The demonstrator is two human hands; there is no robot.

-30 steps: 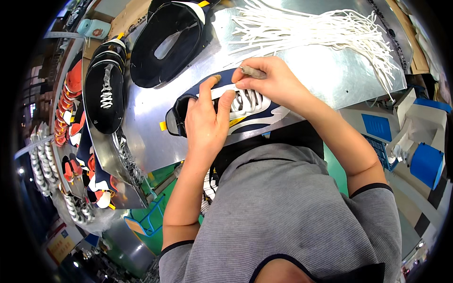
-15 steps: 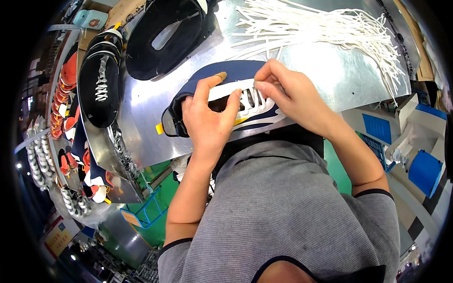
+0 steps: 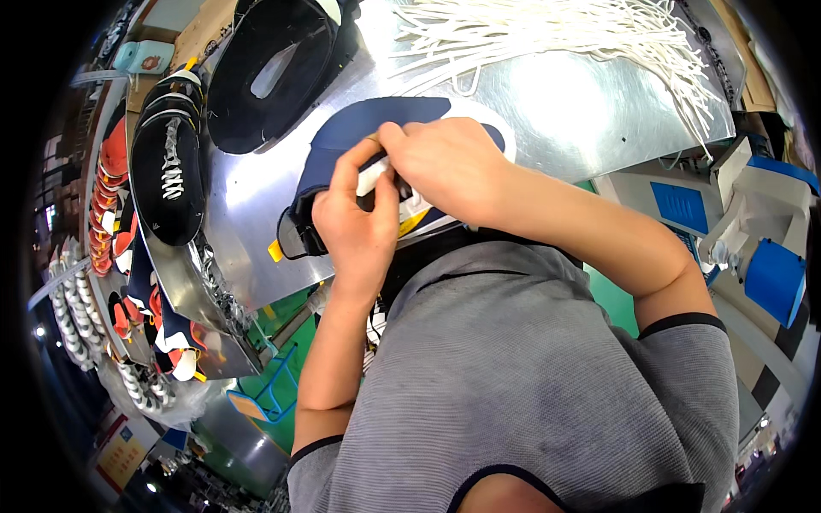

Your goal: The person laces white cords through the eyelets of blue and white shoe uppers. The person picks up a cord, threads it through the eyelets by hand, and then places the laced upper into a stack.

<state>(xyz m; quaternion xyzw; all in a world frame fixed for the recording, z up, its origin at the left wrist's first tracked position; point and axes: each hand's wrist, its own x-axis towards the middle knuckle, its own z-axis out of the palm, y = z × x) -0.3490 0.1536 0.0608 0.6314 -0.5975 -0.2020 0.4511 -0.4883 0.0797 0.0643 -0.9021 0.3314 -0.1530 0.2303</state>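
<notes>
A navy shoe upper (image 3: 351, 124) with a white front edge lies on the metal table below my hands. My left hand (image 3: 352, 214) is closed on the upper near its opening, thumb and forefinger bent around the white eyelet edge. A tan cover sits on its forefinger tip. My right hand (image 3: 449, 167) is closed over the laced part, its fingertips meeting the left fingers at the eyelet edge. What those fingertips pinch is hidden, and most of the lacing is covered by the hand. A yellow tab (image 3: 274, 250) sticks out at the heel end.
White laces (image 3: 547, 38) lie in a loose bundle at the back right. A large black upper (image 3: 274, 77) is at the back left, beside a stack of dark laced uppers (image 3: 168, 179). Orange-red shoe parts (image 3: 104, 201) fill a rack at far left. A blue-framed stool (image 3: 269, 393) stands below.
My right hand has moved left from the lower lacing to the left fingertips, turning back-up over the shoe. The table scene has shifted slightly left in view.
</notes>
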